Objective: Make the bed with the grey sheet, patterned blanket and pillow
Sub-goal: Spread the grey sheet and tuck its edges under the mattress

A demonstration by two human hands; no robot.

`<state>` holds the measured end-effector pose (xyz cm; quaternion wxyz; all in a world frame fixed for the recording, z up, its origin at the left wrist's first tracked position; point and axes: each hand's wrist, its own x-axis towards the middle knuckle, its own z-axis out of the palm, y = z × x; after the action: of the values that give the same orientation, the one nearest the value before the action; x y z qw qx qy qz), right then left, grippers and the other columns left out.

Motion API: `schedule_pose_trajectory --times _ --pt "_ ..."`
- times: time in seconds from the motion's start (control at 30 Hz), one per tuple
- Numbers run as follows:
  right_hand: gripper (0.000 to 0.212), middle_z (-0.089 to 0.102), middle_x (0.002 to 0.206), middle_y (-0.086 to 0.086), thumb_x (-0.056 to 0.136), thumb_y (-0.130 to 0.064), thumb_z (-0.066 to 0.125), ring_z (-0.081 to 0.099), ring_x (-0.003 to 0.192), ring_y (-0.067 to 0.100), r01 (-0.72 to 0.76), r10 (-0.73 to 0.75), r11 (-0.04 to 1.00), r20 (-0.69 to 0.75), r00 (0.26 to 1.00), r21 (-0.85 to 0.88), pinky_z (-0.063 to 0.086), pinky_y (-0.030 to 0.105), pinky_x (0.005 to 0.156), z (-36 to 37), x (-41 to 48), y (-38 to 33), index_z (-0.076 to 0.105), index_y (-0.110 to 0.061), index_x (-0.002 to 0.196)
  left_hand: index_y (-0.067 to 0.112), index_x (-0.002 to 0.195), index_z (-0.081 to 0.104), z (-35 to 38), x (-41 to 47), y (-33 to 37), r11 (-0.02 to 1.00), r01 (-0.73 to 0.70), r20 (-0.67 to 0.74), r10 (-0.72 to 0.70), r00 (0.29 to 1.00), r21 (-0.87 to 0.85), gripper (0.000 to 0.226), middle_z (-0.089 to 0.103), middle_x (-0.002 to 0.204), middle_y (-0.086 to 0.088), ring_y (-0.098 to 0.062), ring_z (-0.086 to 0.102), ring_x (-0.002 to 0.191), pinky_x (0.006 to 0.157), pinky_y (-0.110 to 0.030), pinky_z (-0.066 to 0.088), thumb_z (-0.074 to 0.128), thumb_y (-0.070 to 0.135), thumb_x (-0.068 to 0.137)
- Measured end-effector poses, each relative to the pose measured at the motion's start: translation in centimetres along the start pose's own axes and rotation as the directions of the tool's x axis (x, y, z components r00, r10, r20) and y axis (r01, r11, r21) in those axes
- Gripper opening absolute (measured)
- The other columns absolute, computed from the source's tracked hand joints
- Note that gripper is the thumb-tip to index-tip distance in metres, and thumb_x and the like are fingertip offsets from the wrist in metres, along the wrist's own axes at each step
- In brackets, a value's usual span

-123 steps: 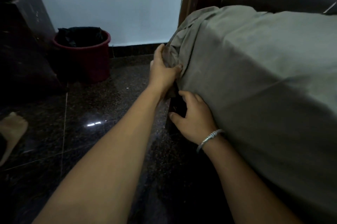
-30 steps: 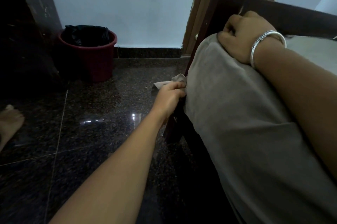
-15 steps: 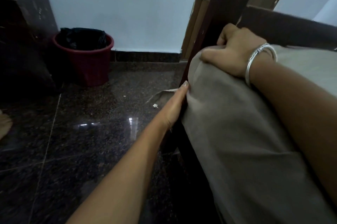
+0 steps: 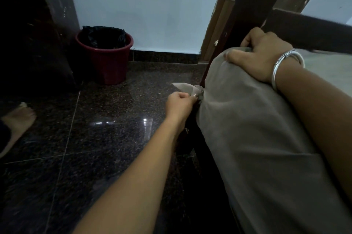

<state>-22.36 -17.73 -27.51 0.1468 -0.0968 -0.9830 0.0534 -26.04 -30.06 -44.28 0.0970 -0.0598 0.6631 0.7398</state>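
Left hand (image 4: pixel 179 103) is closed, thumb and fingers pinching a loose corner flap of the sheet (image 4: pixel 247 138) low at the side of the mattress corner; the flap sticks out to the left over the floor (image 4: pixel 95 138), above it, not touching as far as I can tell. Right hand (image 4: pixel 261 58) is curled into a fist on top of the same corner, gripping bunched sheet where it wraps over the mattress edge. Bangle (image 4: pixel 285 62) sits on my right wrist.

Sheet: grey, drawn over the mattress corner and down its near side, fairly smooth along the side, gathered under my right fist. Lighter bed surface shows beyond my right wrist.

Bedpost (image 4: pixel 253 1), dark wood, stands upright just behind my right hand; a dark rail (image 4: pixel 312 27) runs right from it.

Floor: dark polished speckled tile with light reflections. Red bin (image 4: pixel 106 58) with a black liner stands by the wall (image 4: pixel 152 5), well apart from the bed. Dark cabinet (image 4: pixel 34 33) just left of the bin. Bare foot (image 4: pixel 18 121) at the left edge, on the floor.

Blanket and pillow: not seen in this view.
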Motion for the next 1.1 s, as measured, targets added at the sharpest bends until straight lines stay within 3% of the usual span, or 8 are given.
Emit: schedule_pose_trajectory --times 0.2,0.37,0.57,0.73,0.87,0.97,1.03,1.1 --pt "0.051 0.051 0.114 0.010 0.080 -0.063 0.048 0.049 0.089 0.027 -0.015 0.015 0.999 -0.003 1.000 -0.036 0.039 0.035 0.074 -0.1 -0.1 0.0 0.048 -0.023 0.110 -0.007 0.084 0.064 0.9 -1.4 -0.2 0.989 -0.147 0.118 0.144 0.983 0.018 0.029 0.066 0.087 -0.027 -0.019 0.055 0.071 0.066 -0.037 0.044 0.056 0.015 0.067" --pt "0.053 0.049 0.116 0.011 0.081 -0.062 0.049 0.047 0.088 0.027 -0.011 0.012 1.000 0.029 1.000 -0.025 0.039 0.036 0.074 -0.2 -0.1 -0.2 0.048 -0.020 0.113 0.015 0.100 0.070 1.0 -2.3 -1.3 0.929 -0.355 0.241 0.324 0.915 0.100 0.035 0.070 0.105 0.000 -0.016 0.062 0.102 0.093 -0.042 0.048 0.044 0.010 0.078" --pt "0.044 0.057 0.103 0.005 0.072 -0.057 0.059 0.055 0.090 0.026 -0.021 0.011 0.997 0.126 0.992 0.078 0.044 0.035 0.075 -1.1 -0.2 -0.6 0.052 -0.026 0.103 0.025 0.112 0.064 1.5 -1.8 0.0 0.979 -0.150 0.411 0.195 0.890 -0.141 0.032 0.065 0.120 0.003 -0.012 0.057 0.115 0.106 -0.041 0.039 0.041 0.024 0.090" --pt "0.033 0.059 0.099 0.002 0.066 -0.049 0.062 0.052 0.094 0.021 -0.026 0.016 0.996 0.116 0.993 0.085 0.040 0.031 0.076 -0.7 0.0 -0.8 0.057 -0.035 0.095 0.026 0.135 0.050 1.3 0.2 -0.3 0.997 -0.019 0.565 0.061 0.823 -0.081 0.086 0.052 0.137 0.007 -0.007 0.047 0.126 0.110 -0.032 0.032 0.040 0.082 0.070" --pt "0.031 0.053 0.102 0.003 0.067 -0.052 0.061 0.050 0.091 0.022 -0.017 0.012 0.998 0.072 0.997 0.061 0.036 0.030 0.073 -0.6 0.0 -0.8 0.055 -0.037 0.093 0.025 0.135 0.050 2.1 -0.3 0.4 0.960 -0.239 0.480 0.143 0.865 0.145 0.066 0.050 0.138 0.001 -0.015 0.044 0.128 0.109 -0.034 0.033 0.021 0.064 0.091" --pt "0.039 0.053 0.102 0.001 0.069 -0.059 0.059 0.051 0.092 0.021 -0.020 0.018 0.997 0.032 0.999 0.071 0.039 0.030 0.074 -1.0 -0.1 0.1 0.058 -0.032 0.097 0.019 0.125 0.058 1.9 -0.8 0.8 0.906 -0.365 0.481 0.228 0.847 0.213 0.053 0.059 0.128 -0.004 -0.015 0.052 0.118 0.094 -0.025 0.039 0.023 0.049 0.099" --pt "0.037 0.059 0.099 -0.002 0.075 -0.057 0.060 0.053 0.092 0.019 -0.029 0.028 0.991 0.012 1.000 0.133 0.041 0.030 0.076 -1.3 -0.1 0.5 0.061 -0.028 0.097 0.012 0.103 0.066 1.8 -1.1 0.6 0.767 -0.499 0.322 0.391 0.862 0.404 0.050 0.066 0.108 -0.011 -0.028 0.057 0.103 0.085 -0.034 0.044 0.030 0.046 0.099" --pt "0.035 0.059 0.096 -0.002 0.080 -0.055 0.058 0.052 0.090 0.017 -0.013 0.010 0.993 0.025 1.000 0.114 0.040 0.029 0.075 -1.4 -0.1 0.6 0.063 -0.025 0.095 0.012 0.098 0.065 1.9 -2.0 0.4 0.645 -0.496 0.104 0.546 0.832 0.582 0.039 0.058 0.103 -0.011 -0.029 0.053 0.094 0.082 -0.038 0.044 0.040 0.043 0.096"
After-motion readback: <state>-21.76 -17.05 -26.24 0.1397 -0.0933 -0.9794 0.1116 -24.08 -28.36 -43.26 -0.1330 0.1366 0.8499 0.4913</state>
